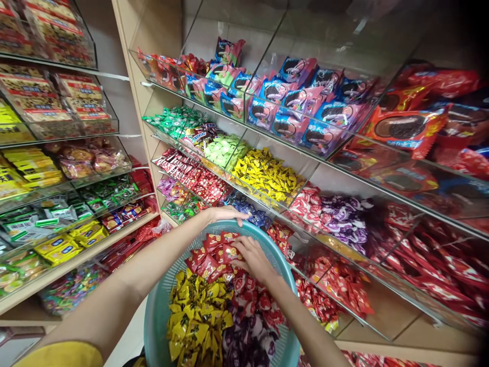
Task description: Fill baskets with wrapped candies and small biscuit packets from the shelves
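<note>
A teal plastic basket [153,316] holds yellow-wrapped candies [198,321], flat red packets [214,257], red-and-white candies [250,295] and purple ones [250,339]. My left hand [227,214] reaches over to the basket's far rim, its fingers resting on the edge and closed around it. Inside the basket, my right hand [252,257] lies over the red packets with its fingertips touching them; its fingers are spread a little, and no packet is clearly gripped.
Clear-fronted shelves beyond the basket carry yellow candies [267,176], blue-and-pink cookie packs [294,109], red packets [340,280] and purple candies [346,219]. More shelves with packaged snacks [36,99] stand at the left. Shelf edges run close behind the basket's rim.
</note>
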A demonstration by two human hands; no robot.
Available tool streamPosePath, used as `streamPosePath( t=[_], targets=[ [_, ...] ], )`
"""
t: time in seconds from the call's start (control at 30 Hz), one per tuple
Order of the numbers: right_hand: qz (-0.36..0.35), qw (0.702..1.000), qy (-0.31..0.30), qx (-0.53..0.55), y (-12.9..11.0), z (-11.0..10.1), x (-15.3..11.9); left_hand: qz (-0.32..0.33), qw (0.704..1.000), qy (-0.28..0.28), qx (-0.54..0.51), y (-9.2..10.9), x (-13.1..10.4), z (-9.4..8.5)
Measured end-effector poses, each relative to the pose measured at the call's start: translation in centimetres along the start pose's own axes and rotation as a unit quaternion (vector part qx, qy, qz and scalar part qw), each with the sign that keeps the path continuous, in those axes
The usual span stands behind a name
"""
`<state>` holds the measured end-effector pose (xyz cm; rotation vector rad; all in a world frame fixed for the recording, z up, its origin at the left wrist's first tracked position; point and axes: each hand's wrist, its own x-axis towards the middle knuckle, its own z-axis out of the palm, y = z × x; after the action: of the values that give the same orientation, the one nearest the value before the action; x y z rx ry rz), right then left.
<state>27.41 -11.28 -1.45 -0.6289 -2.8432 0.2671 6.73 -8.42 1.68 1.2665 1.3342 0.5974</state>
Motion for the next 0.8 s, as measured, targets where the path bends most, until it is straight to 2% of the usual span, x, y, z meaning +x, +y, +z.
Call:
streamPosePath(
  t=[0.2,0.27,0.37,0.43,0.53,0.6,0.73,0.8],
  targets=[
    [0.004,0.998,0.015,-0.065,-1.6,2.0,1.5,0.004,1.000,-0.009,-0.012,-0.4,0.4,-0.1],
    [0.006,0.998,0.025,-0.062,-1.8,1.9,1.5,0.005,1.000,-0.008,-0.012,-0.5,0.4,-0.1],
    [0.001,0.998,0.048,-0.047,-1.2,0.3,1.0,0.001,1.000,-0.010,-0.024,-0.4,0.3,-0.1],
    [0.021,0.996,0.082,-0.036,0.3,-1.3,0.2,-0.006,0.999,-0.016,-0.035,-0.4,0.2,-0.1],
    [0.104,0.981,0.159,-0.023,4.0,-3.3,-1.6,-0.015,0.999,-0.023,-0.036,-0.4,0.4,-0.3],
    [0.156,0.972,0.175,-0.028,6.7,-3.8,-2.9,-0.018,0.999,-0.023,-0.029,-0.5,0.6,-0.5],
    [0.213,0.971,0.102,-0.036,9.8,-2.8,-4.5,-0.014,0.999,-0.017,-0.037,-0.5,0.7,-0.5],
    [0.297,0.952,0.071,0.000,10.7,-1.8,-4.6,-0.019,0.999,-0.018,-0.041,-0.2,0.5,-0.4]
  ],
)
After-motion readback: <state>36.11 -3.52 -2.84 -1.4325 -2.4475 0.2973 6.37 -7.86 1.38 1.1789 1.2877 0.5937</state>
